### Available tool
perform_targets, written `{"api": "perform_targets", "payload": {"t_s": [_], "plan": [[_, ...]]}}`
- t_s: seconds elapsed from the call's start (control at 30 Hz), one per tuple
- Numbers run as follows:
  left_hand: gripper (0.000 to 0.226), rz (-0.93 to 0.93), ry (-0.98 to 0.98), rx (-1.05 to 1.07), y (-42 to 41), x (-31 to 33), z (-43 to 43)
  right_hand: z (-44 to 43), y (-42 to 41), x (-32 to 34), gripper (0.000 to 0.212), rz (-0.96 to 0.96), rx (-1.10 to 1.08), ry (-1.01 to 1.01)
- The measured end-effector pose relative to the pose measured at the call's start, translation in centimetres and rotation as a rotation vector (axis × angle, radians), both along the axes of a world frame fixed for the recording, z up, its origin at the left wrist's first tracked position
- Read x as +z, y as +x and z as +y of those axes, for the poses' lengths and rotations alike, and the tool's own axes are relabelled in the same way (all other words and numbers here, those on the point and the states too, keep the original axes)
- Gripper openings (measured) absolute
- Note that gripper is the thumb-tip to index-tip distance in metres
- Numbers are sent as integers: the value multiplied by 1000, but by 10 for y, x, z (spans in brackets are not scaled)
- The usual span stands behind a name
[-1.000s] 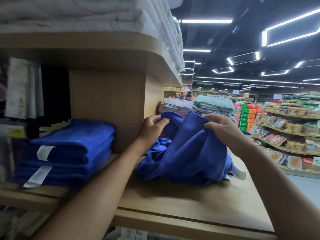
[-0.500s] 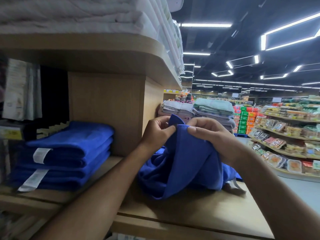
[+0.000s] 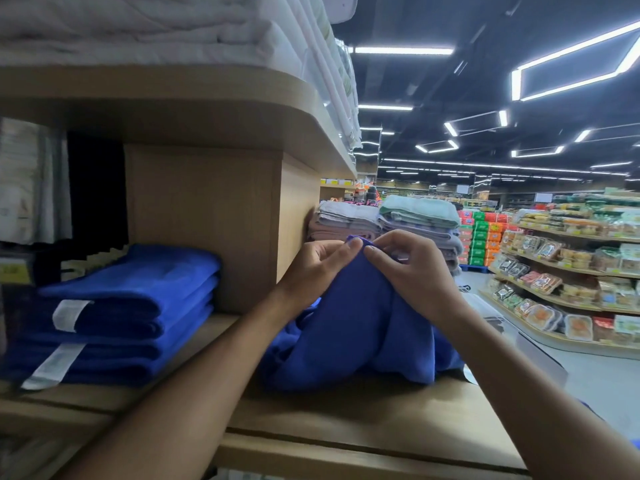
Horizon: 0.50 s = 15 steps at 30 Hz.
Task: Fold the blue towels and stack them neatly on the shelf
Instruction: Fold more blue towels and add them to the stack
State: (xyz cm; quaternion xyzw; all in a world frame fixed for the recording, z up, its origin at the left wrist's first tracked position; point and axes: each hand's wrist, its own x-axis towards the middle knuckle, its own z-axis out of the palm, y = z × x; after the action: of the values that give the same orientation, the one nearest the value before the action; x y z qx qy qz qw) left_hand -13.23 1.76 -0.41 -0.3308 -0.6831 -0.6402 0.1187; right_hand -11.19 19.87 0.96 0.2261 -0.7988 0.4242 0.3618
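While 2 hands pinch the towel, folded stack sits left.

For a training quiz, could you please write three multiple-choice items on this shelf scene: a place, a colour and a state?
1. The folded blue stack lies where from the loose blue towel? A left; B right; C above.
2. The top-shelf towels are? A white; B red; C black.
3. The left hand and right hand? A rest flat; B pinch the loose blue towel; C hang idle.
Answers: A, it sits further left; A, pale white folds; B, both pinch its raised top.
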Motion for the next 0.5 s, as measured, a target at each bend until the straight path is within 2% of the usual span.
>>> {"api": "perform_targets", "payload": {"t_s": [0.1, 0.2, 0.33, 0.5], "plan": [[27, 67, 2, -11, -4, -2, 0, 2, 0, -1, 9, 48, -8, 54], [29, 129, -14, 45, -7, -2, -2, 6, -1, 2, 9, 2, -11, 88], [37, 249, -85, 216, -2, 5, -4, 14, 11, 4, 22, -164, 20, 167], [30, 520, -198, 432, 29, 53, 6, 36, 44, 24, 26, -142, -19, 249]]}}
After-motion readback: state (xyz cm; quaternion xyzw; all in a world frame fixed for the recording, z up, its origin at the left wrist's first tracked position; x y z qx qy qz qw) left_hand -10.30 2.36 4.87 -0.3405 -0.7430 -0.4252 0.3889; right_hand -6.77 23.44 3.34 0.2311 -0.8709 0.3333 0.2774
